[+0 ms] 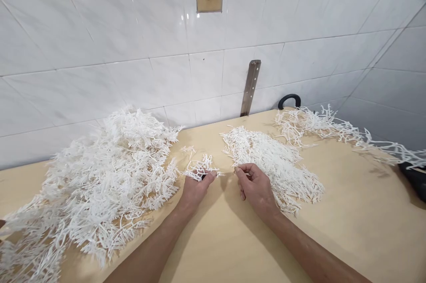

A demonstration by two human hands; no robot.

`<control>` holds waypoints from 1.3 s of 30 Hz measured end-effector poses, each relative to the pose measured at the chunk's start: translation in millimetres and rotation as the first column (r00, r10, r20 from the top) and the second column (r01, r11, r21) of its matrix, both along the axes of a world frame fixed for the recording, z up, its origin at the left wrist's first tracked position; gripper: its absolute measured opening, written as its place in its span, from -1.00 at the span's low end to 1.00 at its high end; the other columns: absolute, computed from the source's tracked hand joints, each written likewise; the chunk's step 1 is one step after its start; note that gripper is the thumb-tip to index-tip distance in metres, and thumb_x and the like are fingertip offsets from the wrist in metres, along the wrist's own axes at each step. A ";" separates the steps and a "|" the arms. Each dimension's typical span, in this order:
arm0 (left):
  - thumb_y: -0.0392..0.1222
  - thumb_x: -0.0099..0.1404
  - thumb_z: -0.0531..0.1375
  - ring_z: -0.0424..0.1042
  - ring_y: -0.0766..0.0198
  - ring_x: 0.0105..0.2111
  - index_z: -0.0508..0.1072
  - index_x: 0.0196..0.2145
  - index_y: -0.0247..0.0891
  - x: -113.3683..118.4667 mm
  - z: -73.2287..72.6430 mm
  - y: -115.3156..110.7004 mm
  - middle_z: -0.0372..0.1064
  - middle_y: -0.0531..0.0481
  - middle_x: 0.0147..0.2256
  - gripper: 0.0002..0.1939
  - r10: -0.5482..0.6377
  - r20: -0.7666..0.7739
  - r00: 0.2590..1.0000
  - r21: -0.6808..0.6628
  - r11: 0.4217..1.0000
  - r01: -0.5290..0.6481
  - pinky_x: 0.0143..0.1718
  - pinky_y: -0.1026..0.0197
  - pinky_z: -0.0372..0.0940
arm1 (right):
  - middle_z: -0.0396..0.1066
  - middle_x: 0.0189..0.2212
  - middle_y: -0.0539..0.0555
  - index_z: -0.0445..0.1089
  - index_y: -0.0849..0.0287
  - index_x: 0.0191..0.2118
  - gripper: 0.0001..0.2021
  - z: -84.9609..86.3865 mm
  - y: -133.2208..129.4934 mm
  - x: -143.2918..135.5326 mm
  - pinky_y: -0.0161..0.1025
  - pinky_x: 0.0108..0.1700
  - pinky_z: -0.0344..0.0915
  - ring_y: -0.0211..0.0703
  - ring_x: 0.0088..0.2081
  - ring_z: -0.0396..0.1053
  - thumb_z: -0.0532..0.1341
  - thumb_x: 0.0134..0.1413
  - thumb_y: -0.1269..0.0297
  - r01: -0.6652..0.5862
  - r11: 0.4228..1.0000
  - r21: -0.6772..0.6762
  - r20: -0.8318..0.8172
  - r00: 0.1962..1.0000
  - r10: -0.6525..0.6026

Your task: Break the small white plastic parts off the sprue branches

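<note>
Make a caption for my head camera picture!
White sprigs in the left grip, right grip near a white pile on a tan table.

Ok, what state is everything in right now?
Left hand, closed on a white sprig
White sprig, gripped, tips sticking out
Right hand, fingers curled; any held piece unclear
Left pile, loose, heaped
Right pile, lower, flatter
Branching strands, spread, running out of frame rightward
Metal strip, nearly upright
</note>
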State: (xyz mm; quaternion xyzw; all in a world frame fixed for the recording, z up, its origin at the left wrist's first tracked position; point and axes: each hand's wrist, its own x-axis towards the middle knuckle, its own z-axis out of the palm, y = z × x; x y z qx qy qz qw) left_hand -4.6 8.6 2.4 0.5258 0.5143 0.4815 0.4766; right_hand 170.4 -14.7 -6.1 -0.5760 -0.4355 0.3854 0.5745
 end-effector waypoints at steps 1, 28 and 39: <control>0.08 0.06 0.34 0.35 0.22 -0.49 0.41 -0.55 -0.23 -0.7 -0.3 0.6 0.31 0.06 -0.62 -0.66 -0.005 -0.001 1.000 -0.002 1.000 0.005 -0.40 0.21 0.23 | 0.26 -0.69 -0.13 0.33 0.16 -0.27 -0.65 -0.9 -0.2 0.8 -0.34 -0.66 0.22 -0.30 -0.73 0.22 0.29 0.07 -0.06 0.018 1.000 0.017 -0.018 1.000 -0.018; 0.00 0.12 0.30 0.42 0.15 -0.35 0.49 -0.44 -0.27 9.4 15.2 -6.6 0.46 -0.04 -0.44 -0.74 -0.026 -0.060 0.998 0.071 0.997 0.030 -0.25 0.13 0.30 | 0.52 -0.37 0.06 0.53 0.12 -0.27 -0.78 1.2 -2.1 -7.0 -0.26 -0.36 0.32 -0.16 -0.40 0.39 0.22 0.13 0.12 -0.257 0.964 0.068 0.331 0.917 0.221; -0.01 0.06 0.32 0.38 0.20 -0.40 0.42 -0.49 -0.25 8.1 26.9 -10.1 0.42 0.00 -0.48 -0.74 -0.045 0.028 0.999 0.056 0.997 0.043 -0.28 0.15 0.30 | 0.52 -0.39 0.04 0.50 0.13 -0.28 -0.78 0.3 -3.8 -3.8 -0.25 -0.33 0.30 -0.16 -0.38 0.41 0.21 0.15 0.10 -0.296 0.955 0.022 0.335 0.902 0.272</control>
